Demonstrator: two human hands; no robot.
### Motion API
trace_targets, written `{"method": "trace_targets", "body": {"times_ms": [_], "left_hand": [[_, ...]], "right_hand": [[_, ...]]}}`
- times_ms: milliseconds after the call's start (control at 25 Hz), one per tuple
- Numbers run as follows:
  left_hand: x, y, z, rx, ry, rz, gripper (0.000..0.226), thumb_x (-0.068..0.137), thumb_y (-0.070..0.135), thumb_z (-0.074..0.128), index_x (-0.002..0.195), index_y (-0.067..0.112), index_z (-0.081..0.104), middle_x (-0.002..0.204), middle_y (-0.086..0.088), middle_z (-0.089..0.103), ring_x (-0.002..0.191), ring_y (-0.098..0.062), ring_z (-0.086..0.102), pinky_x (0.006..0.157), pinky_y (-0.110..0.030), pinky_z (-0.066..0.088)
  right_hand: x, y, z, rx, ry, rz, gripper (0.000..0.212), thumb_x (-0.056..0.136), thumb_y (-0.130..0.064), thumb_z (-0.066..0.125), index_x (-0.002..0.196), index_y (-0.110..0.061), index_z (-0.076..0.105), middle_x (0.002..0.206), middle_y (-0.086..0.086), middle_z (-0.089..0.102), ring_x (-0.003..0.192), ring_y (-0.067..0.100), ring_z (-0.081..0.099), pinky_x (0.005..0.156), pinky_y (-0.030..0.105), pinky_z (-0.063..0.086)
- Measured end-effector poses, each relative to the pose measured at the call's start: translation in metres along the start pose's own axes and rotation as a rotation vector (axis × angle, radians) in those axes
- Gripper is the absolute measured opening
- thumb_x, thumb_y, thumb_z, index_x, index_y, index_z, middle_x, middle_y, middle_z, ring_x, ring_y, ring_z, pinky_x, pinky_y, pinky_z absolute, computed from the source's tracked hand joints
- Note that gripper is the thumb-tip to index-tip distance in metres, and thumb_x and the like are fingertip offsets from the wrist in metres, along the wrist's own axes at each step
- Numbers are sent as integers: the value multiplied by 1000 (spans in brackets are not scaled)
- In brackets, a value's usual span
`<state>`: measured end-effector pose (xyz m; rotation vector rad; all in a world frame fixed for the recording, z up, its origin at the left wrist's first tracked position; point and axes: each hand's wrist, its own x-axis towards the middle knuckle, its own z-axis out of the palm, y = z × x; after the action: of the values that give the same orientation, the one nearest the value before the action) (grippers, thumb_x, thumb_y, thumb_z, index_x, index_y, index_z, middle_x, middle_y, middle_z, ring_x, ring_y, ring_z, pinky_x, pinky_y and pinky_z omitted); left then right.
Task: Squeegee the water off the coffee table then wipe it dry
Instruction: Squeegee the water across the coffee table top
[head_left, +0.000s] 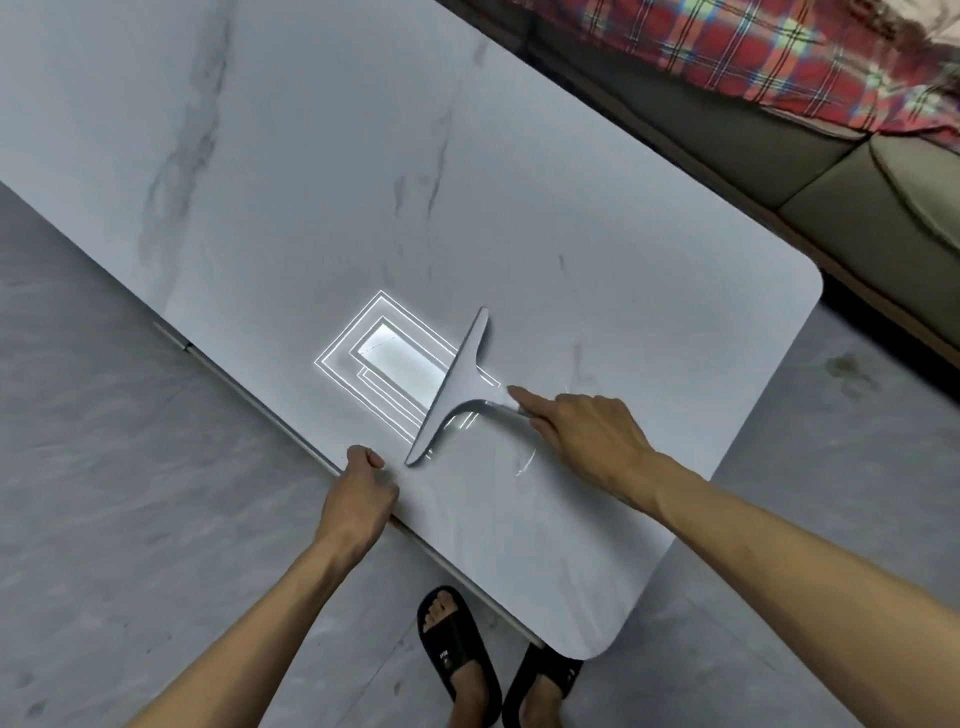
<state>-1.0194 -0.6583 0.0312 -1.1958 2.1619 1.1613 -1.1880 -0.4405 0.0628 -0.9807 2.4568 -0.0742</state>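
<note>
The coffee table (322, 171) has a white marble-look top that runs diagonally through the view. A pale grey T-shaped squeegee (457, 384) lies with its blade on the top, near the table's front edge. My right hand (587, 436) grips its short handle, index finger stretched along it. My left hand (361, 493) is closed on the table's front edge, just left of the blade's near end. A thin film of water with curved glints shows on the top around the handle. A ceiling light reflects brightly beside the blade.
A sofa (841, 171) with a red plaid blanket (753, 47) stands close behind the table at the upper right. Grey tiled floor (104, 493) surrounds the table. My feet in black slides (457, 654) stand at the table's near corner.
</note>
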Motion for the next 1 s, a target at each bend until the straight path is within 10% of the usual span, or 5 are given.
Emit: {"method": "trace_targets", "body": {"times_ms": [280, 680, 1000], "left_hand": [[-2, 37, 36, 166, -295, 53, 19, 84, 13, 49, 102, 14, 42, 84, -7, 53, 63, -19, 44, 53, -30, 32], [6, 72, 47, 152, -93, 85, 8, 88, 17, 47, 94, 13, 51, 80, -5, 59, 67, -22, 50, 59, -33, 39], [9, 135, 87, 158, -116, 78, 7, 92, 18, 47, 93, 11, 47, 82, -5, 58, 68, -23, 49, 58, -32, 37]], "right_hand": [[-111, 62, 6, 36, -57, 293, 46, 103, -46, 22, 149, -50, 16, 94, -5, 64, 85, 22, 63, 72, 35, 50], [-14, 88, -43, 119, 31, 204, 46, 104, -36, 23, 150, -41, 19, 107, 3, 63, 94, 32, 60, 81, 40, 49], [-95, 164, -40, -7, -127, 196, 52, 104, -34, 28, 153, -40, 11, 75, -5, 47, 68, 20, 52, 60, 32, 37]]}}
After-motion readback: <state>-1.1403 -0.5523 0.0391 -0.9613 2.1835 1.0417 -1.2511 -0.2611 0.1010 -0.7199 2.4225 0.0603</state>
